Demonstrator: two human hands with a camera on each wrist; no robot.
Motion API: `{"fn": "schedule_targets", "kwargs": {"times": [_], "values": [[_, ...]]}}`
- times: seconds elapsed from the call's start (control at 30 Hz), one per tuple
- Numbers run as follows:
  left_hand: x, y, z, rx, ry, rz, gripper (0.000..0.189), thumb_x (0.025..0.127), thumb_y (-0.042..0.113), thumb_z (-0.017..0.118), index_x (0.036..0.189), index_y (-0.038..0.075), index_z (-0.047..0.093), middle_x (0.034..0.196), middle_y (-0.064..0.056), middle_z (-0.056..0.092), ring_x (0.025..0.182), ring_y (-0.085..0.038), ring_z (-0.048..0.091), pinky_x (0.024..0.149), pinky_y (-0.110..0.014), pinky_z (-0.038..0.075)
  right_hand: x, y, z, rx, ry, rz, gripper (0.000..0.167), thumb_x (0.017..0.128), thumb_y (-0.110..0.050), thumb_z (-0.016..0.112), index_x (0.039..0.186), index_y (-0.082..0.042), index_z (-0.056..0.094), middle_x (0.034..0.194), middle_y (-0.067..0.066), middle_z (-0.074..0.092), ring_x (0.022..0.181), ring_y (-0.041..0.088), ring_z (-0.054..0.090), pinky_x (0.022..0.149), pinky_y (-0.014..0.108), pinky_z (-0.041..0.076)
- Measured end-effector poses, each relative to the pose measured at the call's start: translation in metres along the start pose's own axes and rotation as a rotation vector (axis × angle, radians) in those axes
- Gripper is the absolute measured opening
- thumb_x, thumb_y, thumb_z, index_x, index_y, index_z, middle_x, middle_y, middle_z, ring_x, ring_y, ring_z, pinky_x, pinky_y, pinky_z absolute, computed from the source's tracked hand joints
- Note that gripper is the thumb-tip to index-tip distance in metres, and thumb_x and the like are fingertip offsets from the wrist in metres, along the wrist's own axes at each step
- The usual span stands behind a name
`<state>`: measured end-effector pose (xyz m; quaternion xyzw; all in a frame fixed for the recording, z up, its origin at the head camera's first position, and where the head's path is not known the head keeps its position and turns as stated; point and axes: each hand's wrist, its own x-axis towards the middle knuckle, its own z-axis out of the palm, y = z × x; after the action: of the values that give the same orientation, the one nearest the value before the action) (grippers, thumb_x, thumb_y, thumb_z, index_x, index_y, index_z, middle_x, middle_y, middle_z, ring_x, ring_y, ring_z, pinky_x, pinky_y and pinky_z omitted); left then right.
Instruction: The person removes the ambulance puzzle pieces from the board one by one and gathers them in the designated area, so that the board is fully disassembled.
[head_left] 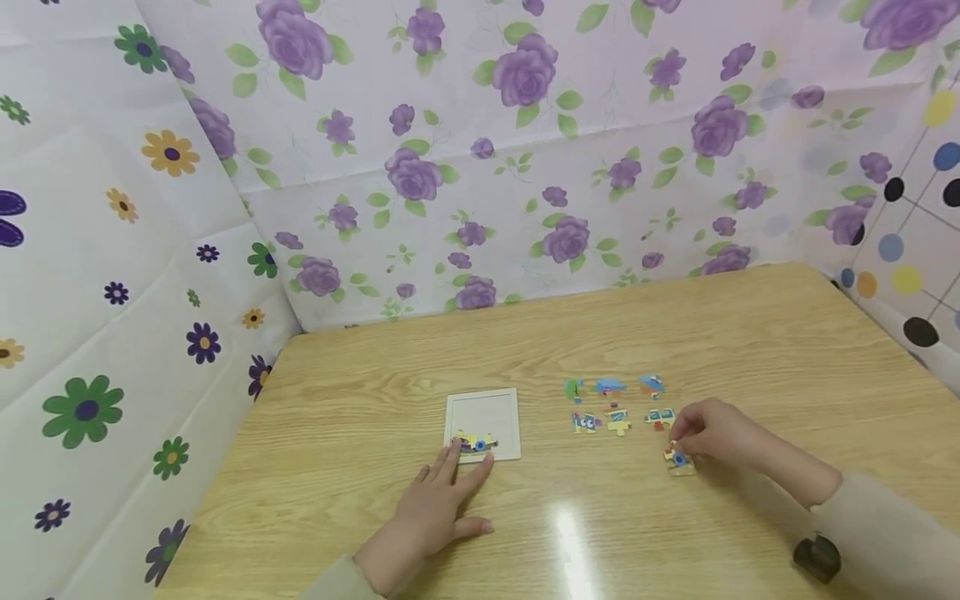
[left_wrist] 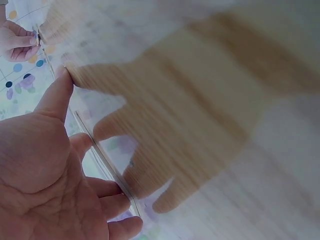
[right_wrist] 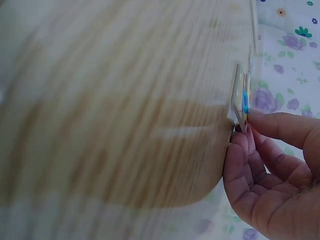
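My left hand (head_left: 435, 508) rests with outstretched fingers at the near edge of a square white puzzle tray (head_left: 482, 393). Inside that tray, along its near side, lies a yellow puzzle section (head_left: 480, 445) with a blue wheel. The left wrist view shows the same hand's palm (left_wrist: 40, 165), fingertips against the tray's edge. To the right, my right hand (head_left: 720, 435) pinches a puzzle piece (head_left: 679, 462) with a blue wheel on it. In the right wrist view this piece (right_wrist: 239, 97) stands tilted at the tabletop between thumb and fingers.
Several loose puzzle pieces lie in two rows between the hands, among them a green one (head_left: 573, 389), one with eyes (head_left: 586, 422) and one with windows (head_left: 658, 417). A wooden table (head_left: 360, 400) carries everything. Flowered cloth (head_left: 420, 250) hangs behind its far edge.
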<state>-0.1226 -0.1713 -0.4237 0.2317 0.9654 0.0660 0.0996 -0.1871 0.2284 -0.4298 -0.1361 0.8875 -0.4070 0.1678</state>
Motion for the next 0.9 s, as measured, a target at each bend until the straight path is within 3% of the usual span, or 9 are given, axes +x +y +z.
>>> {"fn": "schedule_targets", "kwargs": {"times": [0.3,0.63,0.9], "values": [[0.0,0.0,0.002,-0.032,-0.03,-0.018,0.08,0.083,0.06,0.056,0.151,0.025,0.028,0.153,-0.03,0.016,0.14,-0.045,0.023,0.108,-0.059,0.03,-0.001,-0.004,0.001,-0.125,0.085,-0.036,0.005,0.08,-0.007,0.07,0.083,-0.005,0.066,0.076,-0.001,0.064,0.069,0.012,0.052,0.059,0.024,0.044],[0.0,0.002,0.003,-0.022,-0.042,-0.015,0.082,0.083,0.06,0.056,0.151,0.026,0.027,0.153,-0.031,0.015,0.14,-0.046,0.023,0.107,-0.062,0.03,0.008,-0.04,0.014,-0.113,0.101,-0.074,0.006,0.084,-0.004,0.064,0.089,-0.004,0.067,0.086,0.002,0.066,0.079,0.016,0.06,0.068,0.032,0.053],[0.002,0.0,0.002,0.01,-0.016,-0.01,0.079,0.083,0.06,0.056,0.15,0.028,0.03,0.152,-0.032,0.018,0.138,-0.047,0.026,0.106,-0.062,0.031,0.031,-0.064,0.03,-0.078,0.091,-0.226,0.004,0.083,-0.005,0.069,0.086,-0.003,0.068,0.086,0.003,0.069,0.08,0.016,0.063,0.072,0.03,0.055]]}}
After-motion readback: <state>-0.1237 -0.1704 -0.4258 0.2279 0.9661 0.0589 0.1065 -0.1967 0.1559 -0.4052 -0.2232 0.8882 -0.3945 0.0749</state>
